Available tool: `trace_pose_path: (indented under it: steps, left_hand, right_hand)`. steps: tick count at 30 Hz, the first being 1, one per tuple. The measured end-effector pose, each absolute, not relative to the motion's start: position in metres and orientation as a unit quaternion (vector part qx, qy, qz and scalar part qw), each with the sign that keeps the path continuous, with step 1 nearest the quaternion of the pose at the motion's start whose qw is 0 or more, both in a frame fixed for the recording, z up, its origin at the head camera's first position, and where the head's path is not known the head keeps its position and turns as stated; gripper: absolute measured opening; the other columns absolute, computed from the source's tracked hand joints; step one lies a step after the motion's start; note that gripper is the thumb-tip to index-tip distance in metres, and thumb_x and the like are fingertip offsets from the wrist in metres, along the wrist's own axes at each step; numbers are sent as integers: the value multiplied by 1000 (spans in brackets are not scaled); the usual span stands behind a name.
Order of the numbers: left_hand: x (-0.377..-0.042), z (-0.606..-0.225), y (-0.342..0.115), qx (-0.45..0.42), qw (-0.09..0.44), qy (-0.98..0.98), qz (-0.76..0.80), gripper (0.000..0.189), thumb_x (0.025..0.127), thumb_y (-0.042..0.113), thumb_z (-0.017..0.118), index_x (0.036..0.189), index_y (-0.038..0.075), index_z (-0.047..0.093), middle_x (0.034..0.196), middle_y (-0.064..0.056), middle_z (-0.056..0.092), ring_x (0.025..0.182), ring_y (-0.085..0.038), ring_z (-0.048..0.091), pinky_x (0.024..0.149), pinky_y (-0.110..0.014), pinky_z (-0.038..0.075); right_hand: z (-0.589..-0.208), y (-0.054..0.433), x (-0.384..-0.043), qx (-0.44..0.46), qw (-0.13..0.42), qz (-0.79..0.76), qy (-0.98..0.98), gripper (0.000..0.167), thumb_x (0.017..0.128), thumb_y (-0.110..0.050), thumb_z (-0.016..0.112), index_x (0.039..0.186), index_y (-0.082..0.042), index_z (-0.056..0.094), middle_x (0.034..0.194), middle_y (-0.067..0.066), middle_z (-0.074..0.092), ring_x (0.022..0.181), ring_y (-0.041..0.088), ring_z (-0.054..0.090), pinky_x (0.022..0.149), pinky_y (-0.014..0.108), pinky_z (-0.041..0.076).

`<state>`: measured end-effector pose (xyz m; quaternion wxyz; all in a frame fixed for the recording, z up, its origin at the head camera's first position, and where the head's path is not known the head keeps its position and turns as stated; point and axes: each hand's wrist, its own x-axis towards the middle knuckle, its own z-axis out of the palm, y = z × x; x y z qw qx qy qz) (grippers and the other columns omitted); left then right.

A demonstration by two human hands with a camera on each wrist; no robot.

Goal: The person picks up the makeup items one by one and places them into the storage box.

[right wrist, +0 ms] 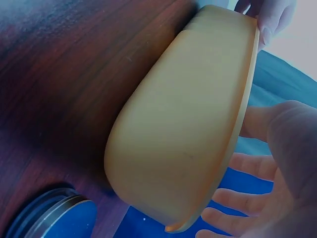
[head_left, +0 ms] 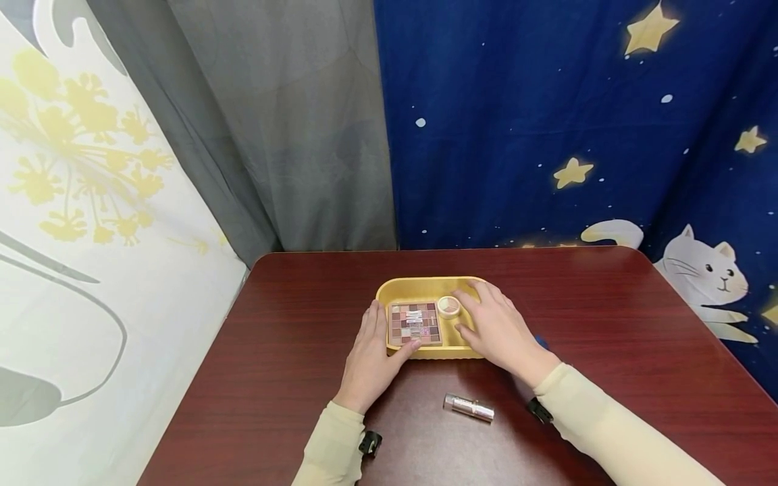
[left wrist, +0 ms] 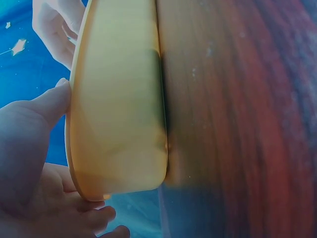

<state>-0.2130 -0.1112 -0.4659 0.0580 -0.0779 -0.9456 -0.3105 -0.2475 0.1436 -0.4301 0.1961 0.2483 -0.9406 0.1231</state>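
Observation:
A yellow tray sits on the table, holding an eyeshadow palette at its left and a small round tri-colour makeup compact beside it. My left hand grips the tray's left end, thumb over the near rim and fingers along the side. In the left wrist view, its thumb touches the rim. My right hand reaches over the tray's right end, fingers spread and bent a little, with the fingertips close to the compact. Nothing shows between its thumb and fingers.
A silver tube, like a lipstick, lies on the dark red table in front of the tray. Next to my right wrist stands a round container with a blue top, mostly hidden in the head view. Curtains hang behind the table.

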Motion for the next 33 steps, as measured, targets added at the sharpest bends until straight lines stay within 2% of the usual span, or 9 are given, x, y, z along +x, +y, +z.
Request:
trace_pose_path:
  steps: [8,25,33]
  left_hand:
    - [-212,-466,-111,-77,58,-943,-317,102,91,62,65,160,3,19,168,-3,5,153,-21,7,117,-48,26]
    - [-214,-466,-109,-71,59,-941,-326,102,90,61,67,160,3,20,168,-2,6,153,-21,8,117,-49,27]
    - [-214,-466,-110,-73,61,-942,-323,102,90,61,67,160,3,20,168,-3,6,153,-22,9,117,-49,27]
  right_hand:
    - [-430,148,-242,250,191,111,-943,58,82,-30,81,134,-11,62,141,24,49,129,44,47,85,62,51]
    - [-432,163,-230,244,196,111,-943,58,84,-32,81,135,-13,61,143,22,48,129,40,46,69,56,57]
    - [-432,172,-225,244,206,126,-939,57,83,-29,81,133,-12,61,141,24,49,128,42,45,76,57,56]
